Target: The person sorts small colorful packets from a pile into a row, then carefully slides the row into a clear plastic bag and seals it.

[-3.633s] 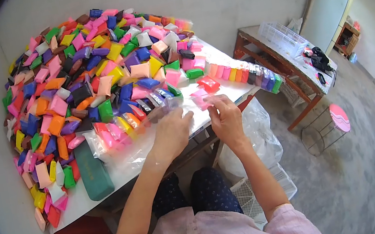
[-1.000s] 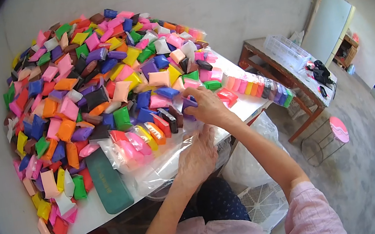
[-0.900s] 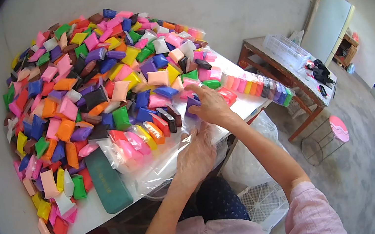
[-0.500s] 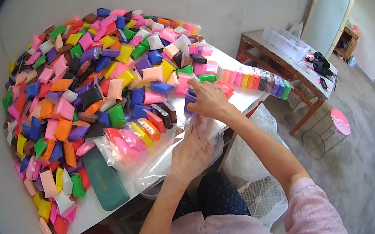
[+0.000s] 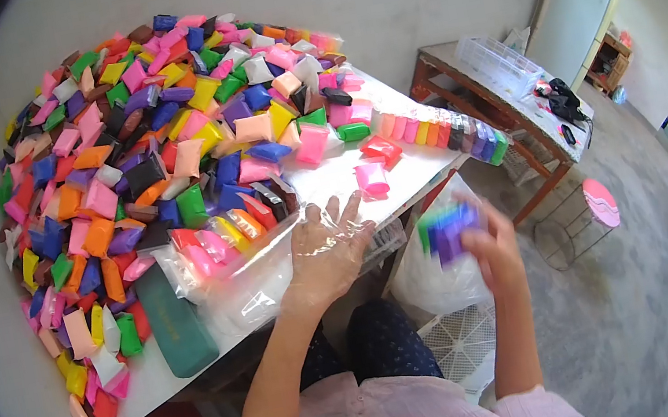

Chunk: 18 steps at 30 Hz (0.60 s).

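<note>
My left hand [image 5: 325,250] lies with fingers spread at the table edge, on or inside a clear plastic bag [image 5: 257,302]; the shiny film covers part of it. Red, pink, yellow, orange and black soft packets [image 5: 215,244] lie in a row along the bag's far side. My right hand [image 5: 495,247] is off the table to the right, pinching a few packets, purple [image 5: 449,237] in front with blue and green behind; they are blurred by motion. A pink packet [image 5: 371,178] and a red packet [image 5: 382,149] lie on the white tabletop beyond my left hand.
A large heap of coloured packets [image 5: 135,145] covers the table's left and back. A green case [image 5: 175,321] lies at the front edge. A filled row of packets [image 5: 437,135] lies at the right corner. Below are a white plastic bag [image 5: 435,275] and white crate [image 5: 464,337]; a stool [image 5: 599,204] stands right.
My right hand has moved from the tabletop to the right and down, carrying purple, blue and green packets off the table. My left hand has shifted slightly up and left, its fingers spread.
</note>
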### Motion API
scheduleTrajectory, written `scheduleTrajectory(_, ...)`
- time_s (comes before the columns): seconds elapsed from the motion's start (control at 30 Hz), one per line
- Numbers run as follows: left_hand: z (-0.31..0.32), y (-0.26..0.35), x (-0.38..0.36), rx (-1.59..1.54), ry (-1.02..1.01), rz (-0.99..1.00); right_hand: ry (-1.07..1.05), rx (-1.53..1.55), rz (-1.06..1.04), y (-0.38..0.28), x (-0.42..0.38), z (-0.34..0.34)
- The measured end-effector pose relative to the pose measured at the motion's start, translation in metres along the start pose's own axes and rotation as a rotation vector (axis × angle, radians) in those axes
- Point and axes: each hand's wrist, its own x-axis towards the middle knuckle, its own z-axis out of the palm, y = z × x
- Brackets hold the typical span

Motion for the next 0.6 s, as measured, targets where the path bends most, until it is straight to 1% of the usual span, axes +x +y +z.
scheduleTrajectory(0.03,0.009,-0.005,-0.002,0.017,0.045,0.011,-0.081,0.005,0.129,0.006,-0.025,-0.003)
scheduleTrajectory(0.07,0.024,-0.016,0.000,0.042,0.022,0.069,-0.161,0.011,0.259,0.012,-0.047,-0.002)
scheduleTrajectory(0.1,0.019,-0.020,0.000,0.025,-0.005,0.089,-0.283,-0.001,0.376,0.018,-0.061,0.006)
scheduleTrajectory(0.13,0.012,-0.022,0.000,0.008,-0.035,0.110,-0.404,0.004,0.443,0.024,-0.071,0.017)
scheduleTrajectory(0.17,0.001,-0.022,0.001,-0.007,-0.067,0.133,-0.473,-0.025,0.509,0.025,-0.072,0.031)
scheduleTrajectory(0.2,-0.013,-0.020,0.003,-0.056,-0.065,0.140,-0.490,0.034,0.510,0.032,-0.070,0.041)
scheduleTrajectory(0.23,-0.014,-0.022,0.008,-0.034,-0.112,0.118,-0.468,0.091,0.467,0.034,-0.063,0.049)
scheduleTrajectory(0.3,0.003,-0.035,0.009,0.035,-0.025,0.238,-0.427,0.204,0.382,0.032,-0.043,0.062)
scheduleTrajectory(0.4,-0.008,-0.033,0.015,-0.060,-0.151,0.205,-0.370,0.346,0.309,0.030,-0.017,0.069)
scheduleTrajectory(0.5,-0.004,-0.040,0.009,-0.254,-0.029,0.116,-0.335,0.411,0.325,0.025,-0.003,0.073)
scheduleTrajectory(0.6,-0.006,-0.051,0.005,-0.102,0.062,0.446,-0.296,0.469,0.304,0.027,0.000,0.072)
